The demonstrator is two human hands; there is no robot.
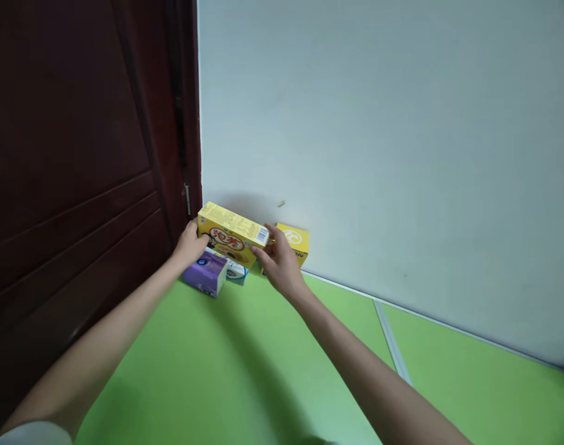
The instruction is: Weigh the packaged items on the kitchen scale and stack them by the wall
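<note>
A long yellow box (228, 242) with red lettering is held between both hands, above the green surface and close to the wall. My left hand (191, 245) grips its left end, and my right hand (282, 262) grips its right end. Below the held box lies a purple pack (204, 272), with a white and blue box (236, 272) beside it, partly hidden. Another yellow box (294, 240) stands against the wall, just behind my right hand, which covers part of it.
A dark reddish-brown wooden door (68, 154) with a metal hinge is at the left. The pale wall (383, 154) rises behind the boxes. A light strip (393, 343) crosses the green surface (193, 371) at the right.
</note>
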